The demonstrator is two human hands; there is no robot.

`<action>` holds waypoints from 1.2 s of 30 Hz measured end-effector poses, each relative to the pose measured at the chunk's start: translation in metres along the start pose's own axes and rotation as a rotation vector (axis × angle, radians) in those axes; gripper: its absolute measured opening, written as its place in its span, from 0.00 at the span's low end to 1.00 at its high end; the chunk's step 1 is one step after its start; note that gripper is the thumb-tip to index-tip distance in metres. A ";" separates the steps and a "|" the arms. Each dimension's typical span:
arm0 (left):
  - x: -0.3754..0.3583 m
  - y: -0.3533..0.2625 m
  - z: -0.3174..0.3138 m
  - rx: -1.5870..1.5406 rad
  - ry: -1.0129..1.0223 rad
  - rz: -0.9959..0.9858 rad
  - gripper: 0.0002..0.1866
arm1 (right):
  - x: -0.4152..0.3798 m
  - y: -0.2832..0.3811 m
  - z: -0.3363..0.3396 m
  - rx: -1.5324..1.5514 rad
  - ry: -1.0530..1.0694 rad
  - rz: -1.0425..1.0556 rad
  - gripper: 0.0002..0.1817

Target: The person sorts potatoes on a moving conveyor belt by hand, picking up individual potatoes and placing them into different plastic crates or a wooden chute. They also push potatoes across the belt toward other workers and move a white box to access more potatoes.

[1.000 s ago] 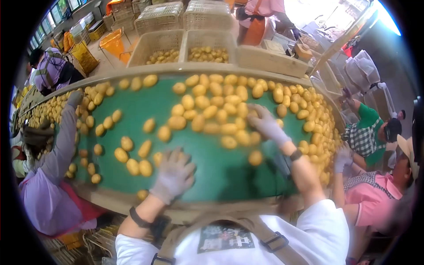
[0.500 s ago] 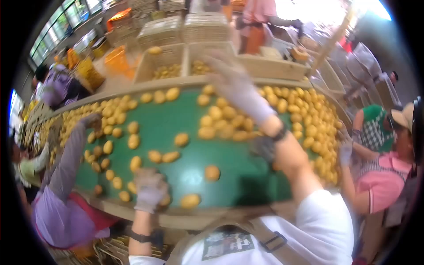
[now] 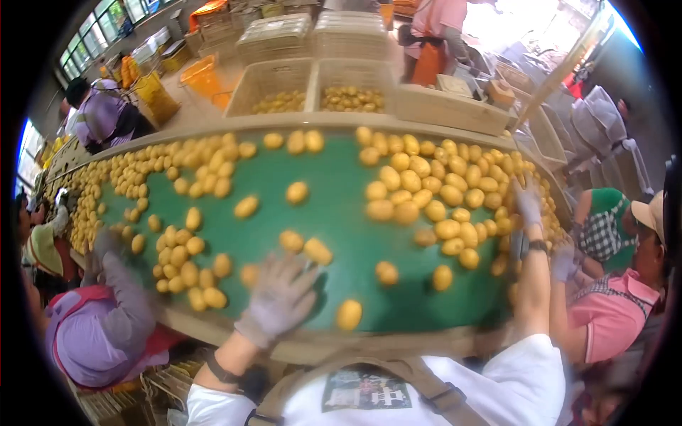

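Note:
My left hand (image 3: 278, 298), in a pale work glove, is over the near part of the green conveyor belt (image 3: 327, 259). Its fingers are spread, close to a few yellow potatoes (image 3: 317, 250). At the right, my gloved right hand (image 3: 527, 202) reaches onto a dense group of potatoes (image 3: 452, 194), fingers stretched out and touching some of them. Neither hand grips a potato that I can see. A single potato (image 3: 349, 314) lies near the belt's front edge.
Two plastic crates (image 3: 273, 84) with potatoes stand beyond the far rail. A co-worker in purple (image 3: 106, 323) reaches onto the belt at the left. Another in pink (image 3: 614, 312) stands at the right, a gloved hand (image 3: 565, 261) near mine. Stacked crates (image 3: 348, 34) are behind.
My right hand has swung from the far middle of the belt to the right-hand potatoes. My left hand has moved slightly right and its fingers are now spread. Potatoes have shifted on the belt.

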State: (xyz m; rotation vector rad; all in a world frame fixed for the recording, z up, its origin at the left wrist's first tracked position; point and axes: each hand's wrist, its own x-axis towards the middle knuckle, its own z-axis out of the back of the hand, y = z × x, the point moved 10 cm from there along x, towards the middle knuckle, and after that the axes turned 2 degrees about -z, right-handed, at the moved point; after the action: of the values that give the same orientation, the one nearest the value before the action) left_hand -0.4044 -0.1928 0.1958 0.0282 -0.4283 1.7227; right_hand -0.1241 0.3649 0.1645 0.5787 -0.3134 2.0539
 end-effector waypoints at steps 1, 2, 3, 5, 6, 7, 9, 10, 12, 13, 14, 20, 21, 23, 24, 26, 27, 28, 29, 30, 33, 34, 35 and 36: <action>-0.002 -0.015 -0.009 -0.075 0.021 -0.057 0.23 | 0.003 -0.027 -0.034 0.092 0.120 -0.049 0.28; -0.003 -0.029 -0.020 -0.147 0.041 -0.109 0.23 | 0.005 -0.043 -0.059 0.194 0.243 -0.088 0.29; 0.001 -0.041 -0.029 -0.216 0.061 -0.157 0.23 | 0.006 -0.037 -0.063 0.290 0.361 -0.140 0.29; 0.011 -0.066 -0.052 -0.314 0.126 -0.233 0.25 | -0.005 -0.008 -0.028 0.363 0.447 -0.308 0.30; 0.016 -0.081 -0.061 -0.364 0.165 -0.275 0.26 | -0.012 0.023 0.006 0.394 0.484 -0.394 0.31; 0.022 -0.092 -0.066 -0.346 0.160 -0.303 0.27 | -0.012 0.018 -0.017 0.403 0.484 -0.247 0.29; 0.038 -0.110 -0.077 -0.293 0.223 -0.357 0.28 | -0.023 0.003 -0.064 0.653 0.465 -0.192 0.24; 0.043 -0.117 -0.082 -0.265 0.250 -0.383 0.28 | -0.027 -0.006 -0.079 0.890 0.443 -0.279 0.21; 0.050 -0.125 -0.090 -0.270 0.237 -0.386 0.29 | -0.040 0.031 -0.074 0.872 0.519 -0.194 0.29; 0.050 -0.127 -0.093 -0.273 0.240 -0.392 0.29 | -0.049 0.060 -0.072 1.113 0.533 -0.321 0.32; 0.051 -0.130 -0.096 -0.254 0.248 -0.402 0.28 | -0.059 0.091 -0.069 1.352 0.524 -0.458 0.34; 0.040 -0.085 -0.102 -0.137 0.193 -0.294 0.24 | -0.108 0.343 -0.007 1.585 0.886 -0.247 0.20; 0.034 -0.069 -0.101 -0.137 0.150 -0.273 0.24 | -0.115 0.386 -0.014 1.704 0.841 -0.121 0.24; 0.025 -0.032 -0.086 -0.105 0.138 -0.119 0.22 | -0.147 0.477 -0.023 1.571 0.847 0.140 0.35; 0.017 -0.011 -0.077 -0.013 0.164 -0.051 0.22 | -0.168 0.512 -0.024 1.467 0.825 0.219 0.38; -0.015 0.041 -0.052 0.166 0.214 0.106 0.21 | -0.199 0.554 0.041 1.435 0.996 0.538 0.39; -0.034 0.074 -0.044 0.229 0.235 0.194 0.21 | -0.213 0.567 0.077 1.407 1.081 0.703 0.40; -0.057 0.111 -0.040 0.285 0.254 0.289 0.22 | -0.222 0.569 0.097 1.391 1.203 0.744 0.39; -0.086 0.163 -0.038 0.377 0.268 0.469 0.24 | -0.227 0.560 0.114 1.362 1.322 0.784 0.38; -0.119 0.209 -0.031 0.465 0.285 0.645 0.25 | -0.231 0.548 0.119 1.325 1.439 0.819 0.36; -0.192 0.264 0.032 0.608 0.204 0.963 0.27 | -0.196 0.472 0.116 1.164 1.229 0.845 0.31; -0.205 0.270 0.047 0.642 0.230 1.044 0.27 | -0.179 0.439 0.095 1.103 1.084 0.793 0.29; -0.217 0.272 0.058 0.671 0.262 1.124 0.27 | -0.156 0.397 0.090 1.087 0.996 0.562 0.28; -0.204 0.260 0.060 0.641 0.211 1.024 0.28 | -0.136 0.349 0.087 1.087 0.907 0.327 0.28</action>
State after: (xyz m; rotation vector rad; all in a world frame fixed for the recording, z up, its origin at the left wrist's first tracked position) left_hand -0.6241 -0.4384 0.1304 0.1008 0.3697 2.7750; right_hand -0.3384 0.0453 0.1714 0.1267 1.3741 2.4509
